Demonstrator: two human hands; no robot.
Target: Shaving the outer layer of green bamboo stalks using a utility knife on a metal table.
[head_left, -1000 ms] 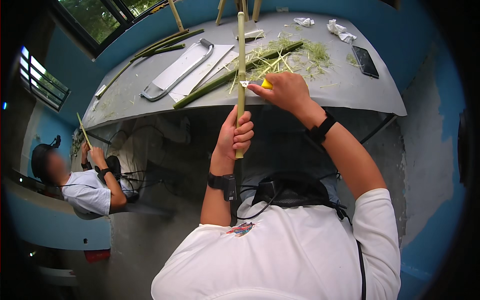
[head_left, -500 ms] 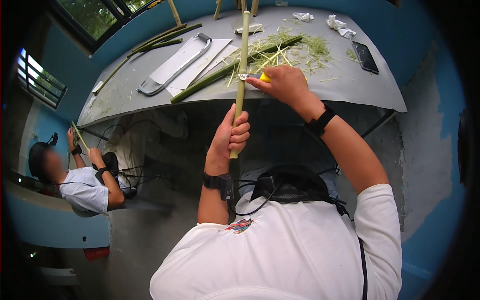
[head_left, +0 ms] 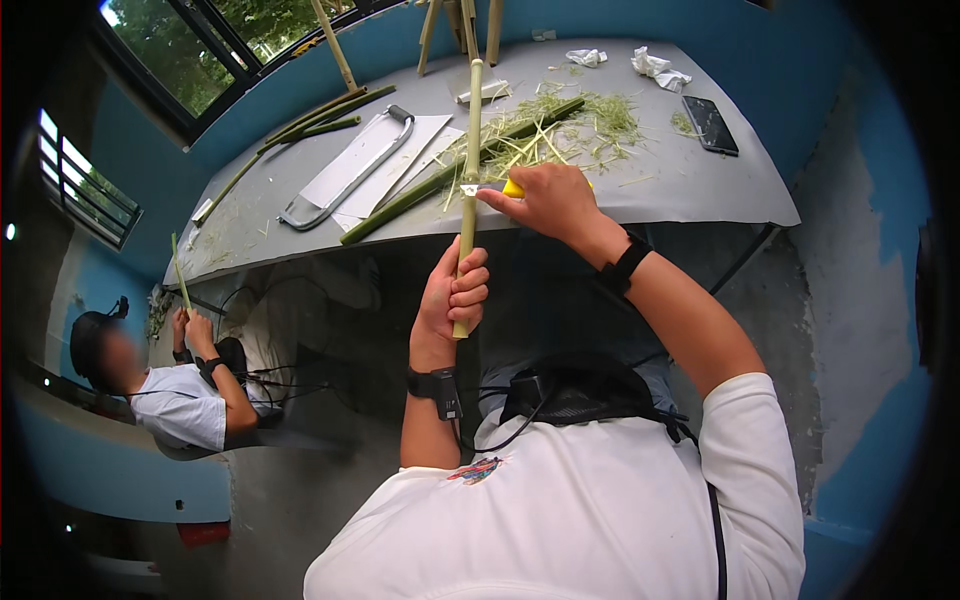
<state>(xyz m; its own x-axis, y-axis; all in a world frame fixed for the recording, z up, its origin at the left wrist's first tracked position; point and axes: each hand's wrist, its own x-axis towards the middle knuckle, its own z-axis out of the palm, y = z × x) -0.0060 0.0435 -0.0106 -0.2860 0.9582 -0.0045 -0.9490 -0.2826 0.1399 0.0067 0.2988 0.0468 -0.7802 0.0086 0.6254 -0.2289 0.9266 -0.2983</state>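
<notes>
A person's left hand (head_left: 455, 293) wraps around a pale bamboo stick (head_left: 468, 217) near its closest end, the stick pointing out across the front edge of a grey table (head_left: 700, 190), as the right hand (head_left: 552, 205) grips a yellow-handled tool (head_left: 513, 188) against it. Green shavings (head_left: 608, 118) and a hacksaw (head_left: 352, 183) lie beyond.

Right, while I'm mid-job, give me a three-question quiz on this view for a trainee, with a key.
1. True or false: the left hand grips the pale green stick near its lower end in the picture.
2. Which of these lies nearest the right edge of the table?
A) hacksaw
B) black phone
C) white sheets
3. Fill in the colour: the right hand holds a tool with a ____ handle.

Key: 1. True. 2. B. 3. Yellow.
</notes>
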